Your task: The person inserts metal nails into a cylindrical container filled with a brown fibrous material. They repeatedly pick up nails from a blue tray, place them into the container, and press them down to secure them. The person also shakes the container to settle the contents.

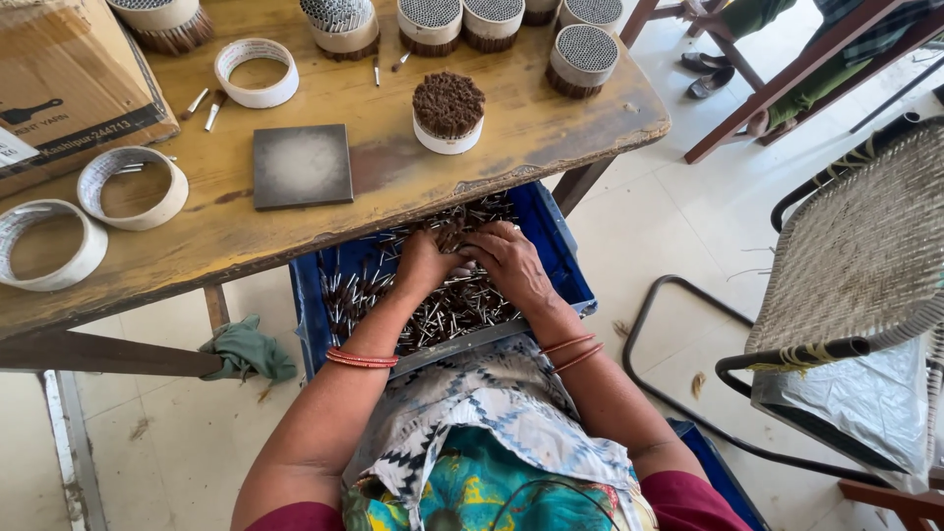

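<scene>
Both hands deep in the blue tray (pixel 565 258): left hand (pixel 423 264) and right hand (pixel 506 258) grip closed around loose sticks (pixel 447 310); several filled rings (pixel 447 110) wait on the worktop (pixel 413 182), empty rings (pixel 256 72) remain.

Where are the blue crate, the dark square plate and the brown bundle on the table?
blue crate (pixel 565 258): head view, right wall.
dark square plate (pixel 302 165): head view, centre of top face.
brown bundle (pixel 448 103): head view, top of stick ends.

worktop (pixel 551 133): worn, scratched wood, matt
crate (pixel 560 246): blue plastic, smooth
pins (pixel 442 310): shiny metal
tile (pixel 302 165): dull grey, matt
</scene>
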